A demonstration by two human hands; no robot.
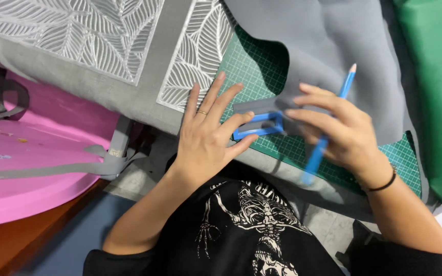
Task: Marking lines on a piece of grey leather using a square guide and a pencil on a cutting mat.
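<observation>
A green cutting mat [262,66] with a printed grid covers the worktop, and most of it is buried under grey fabric [328,46] that folds down over the far side and hides the mat's upper part. To the left lies a grey panel stitched with pale leaf-pattern embroidery [93,30]. Beyond that sits a round pink tray [31,174] with loose grey fabric strips [78,166] draped across it. A green cloth [436,92] fills the right edge.

The left hand [208,138] lies flat with fingers spread, a ring on one finger, thumb and forefinger pinching the near left end of a blue rectangular buckle [259,125]. The right hand [341,130] is curled, its fingertips pressing the buckle's right end and the strip of grey fabric threaded through it, while a blue pencil [328,130] is tucked in the same hand, tip pointing away from the person. A black band circles that wrist.

The buckle sits between the two hands, on the mat near its front edge, touched by both.
</observation>
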